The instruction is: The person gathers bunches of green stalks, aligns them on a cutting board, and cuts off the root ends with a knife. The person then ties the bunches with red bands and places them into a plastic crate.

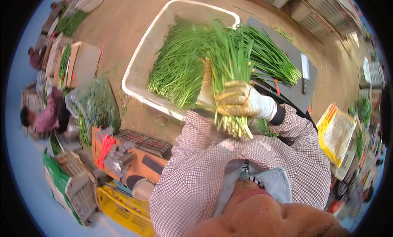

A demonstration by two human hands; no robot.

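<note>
My right hand (242, 98), in a stained white work glove, is closed around a bunch of garlic chives (230, 68). The leaves point up and away, and the pale cut stem ends stick out below my fist near my chest. A thin orange strand lies across this glove. Against the left side of the bunch is my left hand (206, 83), also gloved, with one digit upright; its other fingers are hidden. Beyond both hands, a white plastic crate (135, 62) holds loose chives (184, 58). More chives (270, 55) lie on a dark grey board (307, 71) to the right.
A knife (304, 69) rests on the board's right part. At left are red ties (106, 149) on an orange surface, a plastic bag of greens (98, 105) and a yellow crate (126, 209). A person (49, 114) sits farther left. Another yellow crate (336, 132) stands at right.
</note>
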